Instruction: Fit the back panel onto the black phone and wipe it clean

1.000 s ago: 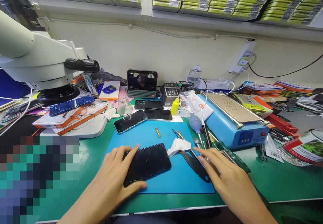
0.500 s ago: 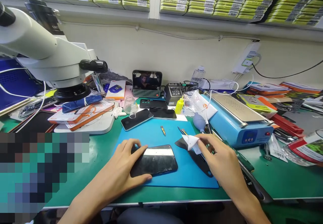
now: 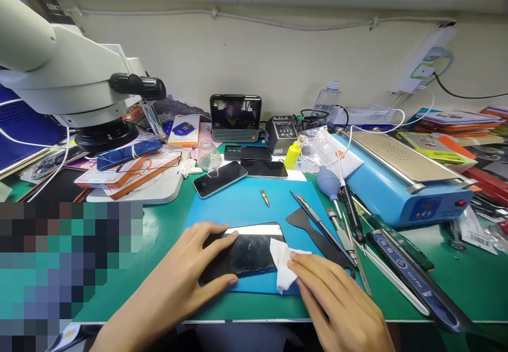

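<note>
A dark smartphone [image 3: 254, 254] lies face up on the blue work mat [image 3: 228, 201], its glass smudged and a bright reflection along its far edge. My left hand [image 3: 192, 262] grips the phone's left end, thumb on the near edge and fingers on the far side. Between the fingertips of my right hand [image 3: 339, 299] is a crumpled white wipe [image 3: 284, 270], which overlaps the phone's right end. Just beyond that hand are a black flat scraper [image 3: 307, 227] and slim pointed tools [image 3: 317, 217]. A small brass-coloured bit [image 3: 264, 198] rests on the mat behind the phone.
A microscope [image 3: 87, 87] overhangs the left side. Several phones, such as a dark one [image 3: 220, 179], a glass jar [image 3: 207, 154] and a yellow bottle [image 3: 292, 154] stand behind. On the right are a blue heating plate [image 3: 413, 182], an air blower [image 3: 328, 182] and a long dark tool [image 3: 416, 278].
My right hand has brought the white wipe left and down from above the scraper to the phone's right end. My left hand keeps its grip. The camera view has tilted down.
</note>
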The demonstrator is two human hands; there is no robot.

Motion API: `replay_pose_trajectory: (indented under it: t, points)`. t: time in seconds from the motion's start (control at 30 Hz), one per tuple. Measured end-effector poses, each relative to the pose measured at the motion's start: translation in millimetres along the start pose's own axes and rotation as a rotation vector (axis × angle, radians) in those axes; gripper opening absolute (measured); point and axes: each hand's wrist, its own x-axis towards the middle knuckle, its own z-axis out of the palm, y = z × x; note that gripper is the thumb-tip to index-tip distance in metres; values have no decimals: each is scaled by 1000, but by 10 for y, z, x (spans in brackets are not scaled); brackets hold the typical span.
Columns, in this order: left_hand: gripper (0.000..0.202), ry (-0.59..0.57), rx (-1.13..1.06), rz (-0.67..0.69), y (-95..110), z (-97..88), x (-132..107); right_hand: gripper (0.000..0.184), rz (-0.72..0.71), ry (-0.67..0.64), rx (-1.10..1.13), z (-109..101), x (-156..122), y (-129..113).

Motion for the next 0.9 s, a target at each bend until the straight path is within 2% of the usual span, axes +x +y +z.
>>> replay_pose_trajectory:
  t: [0.13,0.27,0.4,0.5,0.6,0.67,0.77,0.83,0.9]
  points:
    - [58,51,-4,-11,-18,23,-40,30,-36,9,2,70,2,-32]
    - [67,54,-52,-37,-18,18,-2,25,-5,19,-4,181,127,-26]
    - [85,57,-84,-72,34,-76,-2,20,-7,40,-19,223,278,-44]
    - [92,147,-86,-87,101,-169,-92,21,20,82,4,233,386,-107]
    - [74,295,-80,-129,183,-201,-235,21,100,118,72,276,484,-239]
    - [63,349,-70,-124,248,-162,-333,20,111,94,197,313,528,-385]
    - [51,336,-74,-67,354,-41,-469,20,71,-13,435,339,545,-618]
    - [44,334,-103,-30,399,41,-557,24,36,-53,470,313,515,-683]
    - [38,362,-159,-30,398,90,-629,31,68,-52,417,224,433,-609]
